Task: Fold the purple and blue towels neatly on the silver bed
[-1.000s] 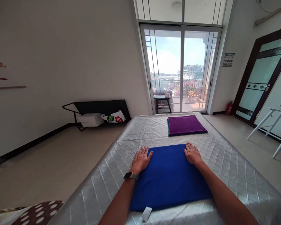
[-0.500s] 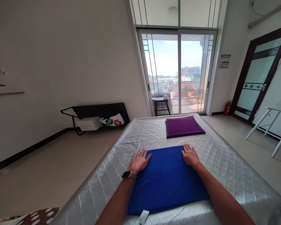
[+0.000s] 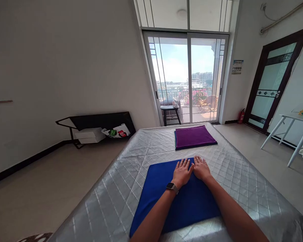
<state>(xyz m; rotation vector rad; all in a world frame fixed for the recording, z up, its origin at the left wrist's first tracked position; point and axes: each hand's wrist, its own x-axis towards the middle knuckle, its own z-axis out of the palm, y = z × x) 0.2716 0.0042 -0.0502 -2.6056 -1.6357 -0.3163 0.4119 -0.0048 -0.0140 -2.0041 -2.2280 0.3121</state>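
Observation:
A blue folded cloth [image 3: 154,191] lies flat on the silver quilted cover [image 3: 116,185] in front of me. My left hand [image 3: 182,172] rests palm down on its upper right part, fingers stretched out, with a watch [image 3: 172,187] on the wrist. Right beside it, my right hand [image 3: 201,168] lies flat over the cloth's far right corner, fingers pointing away from me. The two thumbs are close together; neither hand grips anything. Beyond the hands, a small stack of folded cloths with a purple one [image 3: 195,137] on top sits near the cover's far end.
A black stool [image 3: 169,112] stands by the sliding glass door [image 3: 189,80]. To the left, a black rack [image 3: 101,121] holds white boxes [image 3: 88,135] and a printed bag [image 3: 117,131]. On the right are a white table [image 3: 296,117] and a fire extinguisher [image 3: 241,116].
My left hand has slid right across the blue cloth, from its left edge to beside my right hand. The right hand has barely moved on the cloth; the view has shifted slightly.

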